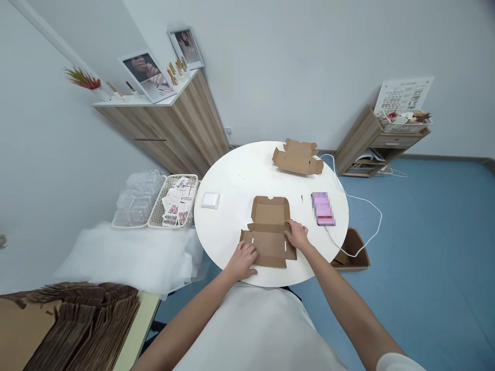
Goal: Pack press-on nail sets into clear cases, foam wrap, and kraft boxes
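A flat brown cardboard mailer box (268, 229) lies unfolded on the round white table (232, 185), near its front edge. My left hand (243, 260) rests on the box's left front corner, fingers curled over the flap. My right hand (297, 235) presses the right side flap, fingers bent onto the cardboard. A second, partly folded cardboard box (297, 157) sits at the table's far side.
A phone (323, 208) on a white cable lies right of the box, a small white pad (211, 200) to the left. White baskets of small packets (176, 202) stand on the left. A stack of flat cardboard (77, 319) lies at lower left. A cardboard box (353, 252) sits on the floor.
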Demonstrator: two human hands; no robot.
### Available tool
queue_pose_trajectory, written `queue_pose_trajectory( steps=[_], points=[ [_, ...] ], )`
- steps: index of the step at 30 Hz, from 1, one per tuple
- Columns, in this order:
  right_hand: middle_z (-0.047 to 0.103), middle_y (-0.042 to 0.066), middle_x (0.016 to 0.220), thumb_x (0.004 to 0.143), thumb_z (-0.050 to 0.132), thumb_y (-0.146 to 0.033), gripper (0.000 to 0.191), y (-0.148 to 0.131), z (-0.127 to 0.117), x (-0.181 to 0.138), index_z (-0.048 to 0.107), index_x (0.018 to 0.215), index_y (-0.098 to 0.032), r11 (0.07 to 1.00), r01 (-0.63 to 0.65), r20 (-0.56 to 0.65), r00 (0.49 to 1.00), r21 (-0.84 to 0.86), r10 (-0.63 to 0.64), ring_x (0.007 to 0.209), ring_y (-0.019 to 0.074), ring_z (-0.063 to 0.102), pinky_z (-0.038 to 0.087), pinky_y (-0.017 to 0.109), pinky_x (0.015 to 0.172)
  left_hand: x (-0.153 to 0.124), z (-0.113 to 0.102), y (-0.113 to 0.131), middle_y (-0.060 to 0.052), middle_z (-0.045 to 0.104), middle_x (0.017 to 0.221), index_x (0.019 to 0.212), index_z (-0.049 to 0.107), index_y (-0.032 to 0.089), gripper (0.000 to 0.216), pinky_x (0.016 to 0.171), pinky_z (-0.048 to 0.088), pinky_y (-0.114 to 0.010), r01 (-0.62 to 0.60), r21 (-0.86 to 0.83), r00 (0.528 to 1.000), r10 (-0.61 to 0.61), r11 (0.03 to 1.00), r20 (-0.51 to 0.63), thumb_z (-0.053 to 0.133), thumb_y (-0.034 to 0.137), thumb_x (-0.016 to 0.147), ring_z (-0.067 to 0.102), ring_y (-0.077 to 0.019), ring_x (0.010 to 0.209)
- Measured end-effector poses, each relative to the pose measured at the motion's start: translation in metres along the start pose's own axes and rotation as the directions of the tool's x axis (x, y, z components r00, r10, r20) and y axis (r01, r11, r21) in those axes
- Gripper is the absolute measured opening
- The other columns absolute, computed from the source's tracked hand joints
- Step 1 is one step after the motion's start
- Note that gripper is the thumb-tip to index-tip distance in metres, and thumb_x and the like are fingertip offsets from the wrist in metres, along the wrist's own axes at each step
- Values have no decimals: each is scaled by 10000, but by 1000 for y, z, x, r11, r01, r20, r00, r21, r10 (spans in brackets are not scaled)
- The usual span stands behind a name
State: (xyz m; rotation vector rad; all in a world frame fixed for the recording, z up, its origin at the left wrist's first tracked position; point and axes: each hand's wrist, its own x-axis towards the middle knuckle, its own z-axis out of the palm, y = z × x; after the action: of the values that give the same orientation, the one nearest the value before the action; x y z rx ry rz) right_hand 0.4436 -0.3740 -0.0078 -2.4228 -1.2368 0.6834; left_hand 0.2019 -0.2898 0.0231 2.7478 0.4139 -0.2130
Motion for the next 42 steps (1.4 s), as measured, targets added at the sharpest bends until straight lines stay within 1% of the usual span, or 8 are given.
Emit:
queue_pose_trajectory(
  steps=[7, 13, 19, 22, 27, 33, 39, 42],
  points=[
    [538, 8, 1157, 712, 452, -149, 419, -14, 6, 7, 446, 1112, -276, 988, -78, 60, 996, 134, 71, 1074, 189, 461, 256, 374, 876, 7, 22, 1, -92, 579, 921, 973, 531, 173, 243, 961, 157, -475, 86, 82, 991, -94, 993, 94, 454, 183, 742, 538, -229, 886],
    [593, -3, 1072, 717, 338, -58, 429, -26, 17, -12, 535, 1037, -265, 992, -33, -39, 999, 122, 38, 1008, 177, 501, 235, 391, 890, 9, 12, -4, -149, 217, 1387, 1311, 239, 173, 769, 1013, 72, -472, 151, 15, 985, -150, 988, -89, 581, 228, 624, 149, -308, 1279],
    [603, 22, 1000, 767, 280, -90, 423, -32, 30, -37, 560, 1028, -271, 999, 34, -86, 996, 0, -34, 989, 187, 479, 247, 402, 876, 30, 1, -21, -154, 128, 1413, 1349, 103, 128, 1163, 1019, -28, -508, 94, 63, 996, -93, 994, -17, 734, 327, 393, -49, -340, 1290],
    [510, 65, 1161, 771, 370, -209, 398, -36, 31, -53, 476, 1152, -258, 994, 22, -113, 993, -112, -34, 1102, 230, 398, 238, 427, 892, 31, 4, -29, -159, 166, 1403, 1344, 137, 135, 1099, 1007, -55, -528, 53, 65, 999, -53, 996, -11, 716, 327, 430, -21, -344, 1290],
    [174, 103, 1407, 641, 552, -489, 801, -48, 31, -75, 219, 1320, -225, 930, 182, -53, 977, -319, -209, 1274, 297, 131, 131, 476, 966, 24, 10, -34, -162, 217, 1386, 1336, 164, 132, 1007, 1007, -64, -528, 43, 61, 998, -40, 997, -55, 685, 299, 490, 26, -333, 1292],
    [214, 122, 1394, 572, 635, -432, 992, -60, 45, -69, 66, 1348, -190, 868, 238, 88, 971, -437, -222, 1290, 279, 121, 30, 490, 1001, 21, 3, -29, -143, 197, 1398, 1334, 183, 174, 997, 1008, -19, -530, 49, 14, 997, -48, 999, -64, 699, 314, 493, -5, -351, 1289],
    [218, 122, 1392, 627, 586, -402, 924, -57, 54, -69, 53, 1349, -184, 887, 188, 58, 982, -423, -181, 1294, 264, 100, 53, 510, 990, -21, 8, -46, -188, 7, 1418, 1351, 11, 142, 1082, 973, 131, -545, 411, -195, 885, -441, 891, -149, 647, 480, 544, -31, -370, 1282],
    [218, 120, 1390, 640, 571, -412, 906, -55, 54, -71, 54, 1349, -185, 892, 191, 52, 981, -410, -187, 1294, 265, 87, 75, 515, 980, -42, 16, -64, -184, 74, 1412, 1346, -34, 156, 981, 956, 232, -487, 499, -314, 839, -541, 808, -58, 598, 351, 623, 126, -338, 1276]
  ],
)
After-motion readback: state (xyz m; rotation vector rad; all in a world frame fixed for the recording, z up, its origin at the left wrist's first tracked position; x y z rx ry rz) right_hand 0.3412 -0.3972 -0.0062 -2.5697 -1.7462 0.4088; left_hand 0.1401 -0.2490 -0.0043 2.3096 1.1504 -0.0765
